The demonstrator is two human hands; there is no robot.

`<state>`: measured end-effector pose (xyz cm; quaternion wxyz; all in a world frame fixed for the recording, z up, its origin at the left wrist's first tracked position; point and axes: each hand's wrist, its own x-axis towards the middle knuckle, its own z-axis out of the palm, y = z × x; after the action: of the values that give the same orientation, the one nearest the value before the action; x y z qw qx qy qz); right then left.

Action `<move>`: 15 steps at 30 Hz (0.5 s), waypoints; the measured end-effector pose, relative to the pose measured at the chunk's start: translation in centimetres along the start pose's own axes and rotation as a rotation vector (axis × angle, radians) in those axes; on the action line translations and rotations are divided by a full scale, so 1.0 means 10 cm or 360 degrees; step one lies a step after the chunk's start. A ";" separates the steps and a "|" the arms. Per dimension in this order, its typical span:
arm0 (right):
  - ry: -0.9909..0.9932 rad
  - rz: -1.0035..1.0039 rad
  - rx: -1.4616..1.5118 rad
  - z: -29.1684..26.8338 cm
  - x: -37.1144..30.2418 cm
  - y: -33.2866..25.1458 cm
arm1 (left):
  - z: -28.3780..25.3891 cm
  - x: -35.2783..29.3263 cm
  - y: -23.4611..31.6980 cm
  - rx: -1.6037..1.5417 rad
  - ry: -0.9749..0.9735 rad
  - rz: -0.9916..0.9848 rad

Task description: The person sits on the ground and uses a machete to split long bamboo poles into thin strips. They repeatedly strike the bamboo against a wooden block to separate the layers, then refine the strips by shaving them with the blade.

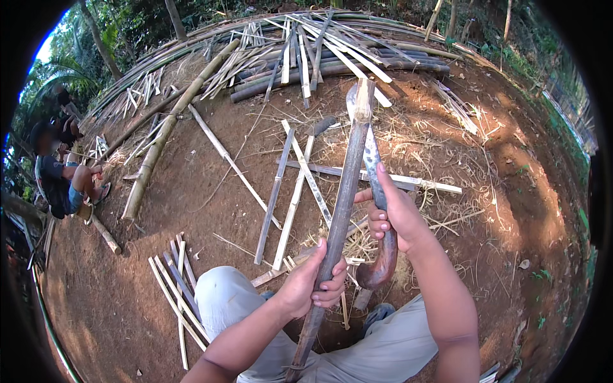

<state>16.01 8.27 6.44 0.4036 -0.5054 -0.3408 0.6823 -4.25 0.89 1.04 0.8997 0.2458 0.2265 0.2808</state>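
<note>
My left hand (313, 281) is wrapped round the lower part of a long bamboo strip (348, 185), dark on its outer side, which slants up and away from my lap. In my right hand (397, 214) is a machete (371, 150) with a curved brown wooden handle (382, 265). Its spotted metal blade runs up close along the strip's right side, and the rounded tip shows to the left of the strip's pale far end. Part of the blade is hidden behind the strip; whether they touch I cannot tell.
Split bamboo strips (297, 198) and curly shavings (421, 156) lie on the brown soil ahead. More strips (175, 287) rest by my left knee. A thick bamboo pole (179, 121) stretches away at left, near a seated person (60, 172). Bamboo poles and strips (345, 67) are piled at the back.
</note>
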 end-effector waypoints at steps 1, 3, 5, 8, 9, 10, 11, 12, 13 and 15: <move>-0.0015 -0.0008 0.0056 -0.07 0.03 -0.02 | 0.01 -0.01 0.01 -0.0015 0.0019 0.0015; 0.0193 -0.0187 -0.0076 -0.15 0.08 -0.02 | -0.02 -0.01 0.01 -0.0014 0.0038 0.0019; 0.0480 -0.0460 -0.0327 -0.17 0.12 -0.01 | -0.02 -0.03 0.00 0.0017 0.0098 0.0038; 0.0685 -0.1097 -0.1138 -0.38 0.10 -0.02 | 0.05 -0.04 0.00 0.0091 0.0162 0.0071; 0.0742 -0.1339 -0.1421 -0.40 0.07 -0.02 | 0.04 -0.04 0.00 0.0106 0.0174 0.0076; 0.0666 -0.1367 -0.1780 -0.42 -0.01 -0.06 | 0.03 -0.04 -0.01 0.0121 0.0186 0.0082; 0.0665 -0.1550 -0.2023 -0.40 -0.04 -0.05 | 0.04 -0.05 -0.02 0.0127 0.0204 0.0105; 0.0663 -0.1726 -0.2261 -0.36 -0.05 0.00 | 0.03 -0.06 -0.04 0.0133 0.0226 0.0122; 0.0659 -0.1900 -0.2501 -0.32 -0.07 0.04 | 0.02 -0.06 -0.07 0.0140 0.0249 0.0139; 0.0523 -0.1881 -0.2651 -0.27 -0.10 0.08 | 0.01 -0.05 -0.14 0.0197 0.0338 0.0180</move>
<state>18.62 7.17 5.51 0.2380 -0.4635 -0.8394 -0.1544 -4.07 -0.43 0.46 0.8365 0.2822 0.3231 0.3409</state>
